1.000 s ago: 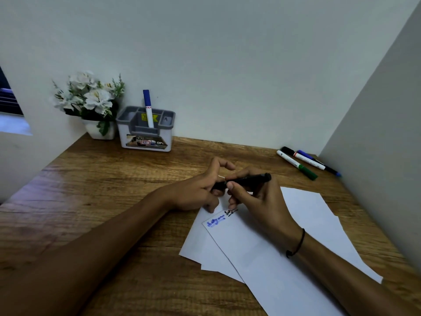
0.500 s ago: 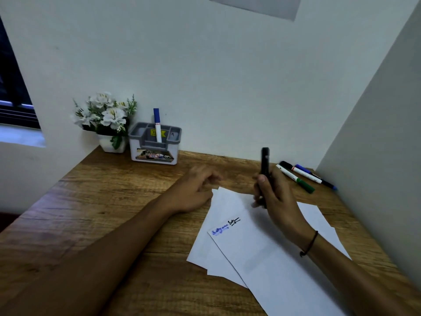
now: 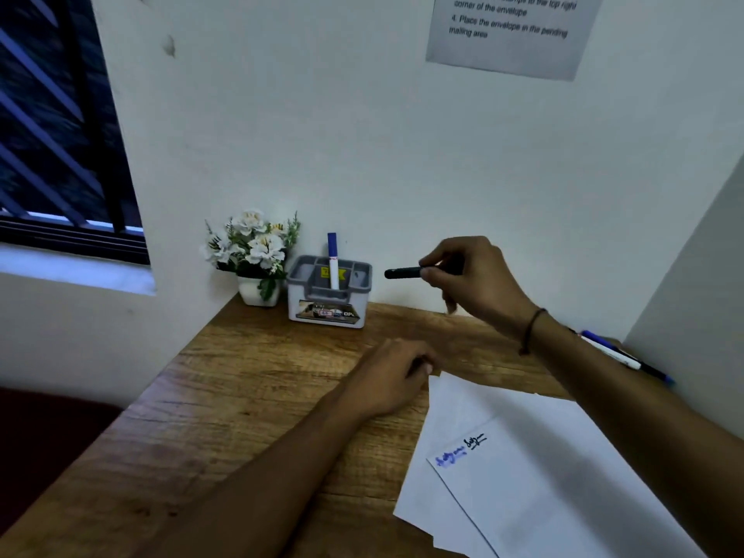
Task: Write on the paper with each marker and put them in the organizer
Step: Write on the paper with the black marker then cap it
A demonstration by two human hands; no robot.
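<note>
Right hand (image 3: 475,275) is up in the air, pinching a black marker (image 3: 402,273) between thumb and fingers. The marker lies roughly horizontal, free end pointing to 9 o'clock, toward the organizer (image 3: 328,294). It is just beside the organizer's right edge and a bit above its rim, not touching it. Cap looks on, but I can't say for sure.

Left hand (image 3: 396,376) rests on the desk (image 3: 241,388), fingers curled under loosely, holding nothing I can see. Its knuckles sit right at the top corner of the paper (image 3: 543,477); whether they touch the sheet I can't tell.

The organizer is a grey and white box at 12 o'clock from the left hand, against the back wall. One blue-capped marker (image 3: 332,261) stands upright in its middle compartment, cap up.

The paper is a few overlapping white sheets at 5 o'clock from the left hand. The top sheet carries two scribbles near its upper-left corner: a blue one (image 3: 451,457) and a black one (image 3: 475,440) just beside it at 2 o'clock.

More markers (image 3: 620,354) lie on the desk at 3 o'clock, partly hidden behind the right forearm; a blue end and a white barrel show, count unclear.

A pot of white flowers (image 3: 253,255) sits touching or nearly touching the organizer's left side. A printed notice (image 3: 511,30) hangs on the wall at 1 o'clock. A window (image 3: 60,134) is at 10 o'clock.
</note>
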